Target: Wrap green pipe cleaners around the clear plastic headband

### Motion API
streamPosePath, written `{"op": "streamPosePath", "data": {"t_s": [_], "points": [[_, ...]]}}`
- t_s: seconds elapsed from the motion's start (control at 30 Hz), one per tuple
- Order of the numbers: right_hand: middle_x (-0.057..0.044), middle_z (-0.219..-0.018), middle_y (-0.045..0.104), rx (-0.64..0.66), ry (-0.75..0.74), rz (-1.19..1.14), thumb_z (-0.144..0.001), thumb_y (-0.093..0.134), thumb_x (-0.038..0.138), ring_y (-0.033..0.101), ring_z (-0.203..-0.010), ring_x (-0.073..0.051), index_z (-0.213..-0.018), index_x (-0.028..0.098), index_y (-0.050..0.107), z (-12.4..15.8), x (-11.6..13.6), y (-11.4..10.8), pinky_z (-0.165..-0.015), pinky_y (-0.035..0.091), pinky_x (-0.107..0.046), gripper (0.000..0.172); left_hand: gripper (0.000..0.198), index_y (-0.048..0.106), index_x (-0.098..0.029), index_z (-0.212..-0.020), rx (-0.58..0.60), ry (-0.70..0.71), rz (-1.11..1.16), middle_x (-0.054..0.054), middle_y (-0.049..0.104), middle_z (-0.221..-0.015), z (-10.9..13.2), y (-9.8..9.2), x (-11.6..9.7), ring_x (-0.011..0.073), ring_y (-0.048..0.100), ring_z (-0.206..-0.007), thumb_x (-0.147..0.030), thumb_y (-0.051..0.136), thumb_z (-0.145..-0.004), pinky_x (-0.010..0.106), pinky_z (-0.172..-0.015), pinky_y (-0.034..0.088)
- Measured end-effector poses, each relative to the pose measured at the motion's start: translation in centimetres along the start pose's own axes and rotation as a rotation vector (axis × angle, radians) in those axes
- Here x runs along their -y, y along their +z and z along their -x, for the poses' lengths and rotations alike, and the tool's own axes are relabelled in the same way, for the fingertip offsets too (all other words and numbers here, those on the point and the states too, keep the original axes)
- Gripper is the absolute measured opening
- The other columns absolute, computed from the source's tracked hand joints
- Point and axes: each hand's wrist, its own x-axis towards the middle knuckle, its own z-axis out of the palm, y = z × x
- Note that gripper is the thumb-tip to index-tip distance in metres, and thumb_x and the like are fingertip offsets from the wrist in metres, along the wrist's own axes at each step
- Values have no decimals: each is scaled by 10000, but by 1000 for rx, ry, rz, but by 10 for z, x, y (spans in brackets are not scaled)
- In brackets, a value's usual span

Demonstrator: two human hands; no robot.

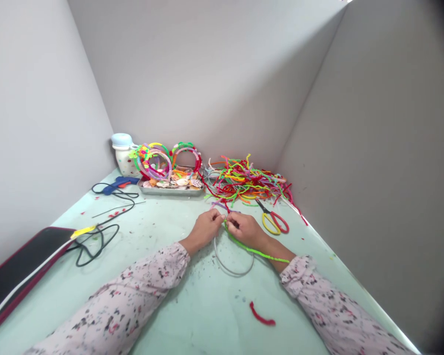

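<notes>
My left hand (206, 228) and my right hand (245, 230) meet at the middle of the pale green table (192, 315), fingers pinched together. Between them is the top of a thin grey headband hoop (232, 270) that curves down toward me on the table. My right hand also pinches a green pipe cleaner (261, 252), which trails along my right wrist. A purple pipe cleaner end (219, 204) lies just beyond my fingertips. Both sleeves are pink with a flower print.
A pile of coloured pipe cleaners (244, 180) lies behind my hands, with yellow and red scissors (273, 219) beside it. A metal tray (172, 190) holds decorated headbands and shells. A blue glue gun (116, 185), its black cord, a white jar (124, 155) and a red scrap (262, 315) are nearby.
</notes>
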Motion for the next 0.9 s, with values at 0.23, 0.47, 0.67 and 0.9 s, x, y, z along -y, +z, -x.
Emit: {"op": "streamPosePath", "data": {"t_s": [0.23, 0.47, 0.67, 0.9], "points": [[2, -700, 577, 4, -66, 25, -817, 515, 191, 501, -619, -116, -836, 182, 580, 3, -1, -3, -609, 375, -216, 68, 276, 491, -174, -660, -4, 22, 2, -50, 490, -475, 0, 0, 0, 104, 457, -493, -381, 435, -834, 223, -540, 334], [1, -697, 576, -9, -87, 75, -802, 513, 163, 506, -631, -118, -806, 183, 580, 2, -4, 1, -618, 368, -215, 70, 274, 491, -177, -666, -5, 9, 12, -50, 492, -475, -1, 2, 4, 104, 459, -487, -387, 437, -833, 220, -533, 332], [0, -701, 589, -31, -72, 95, -786, 516, 151, 523, -637, -114, -778, 182, 573, 1, -3, 3, -614, 368, -204, 66, 267, 487, -180, -662, -2, -21, 0, -50, 487, -463, -2, 1, -1, 105, 456, -481, -380, 434, -831, 219, -530, 325], [-3, -689, 585, -26, -76, 103, -797, 506, 155, 514, -625, -116, -762, 183, 570, 2, -1, 2, -618, 373, -211, 78, 261, 483, -178, -656, 4, -45, -7, -52, 479, -462, 0, -1, -6, 106, 445, -487, -369, 437, -826, 222, -539, 326]]}}
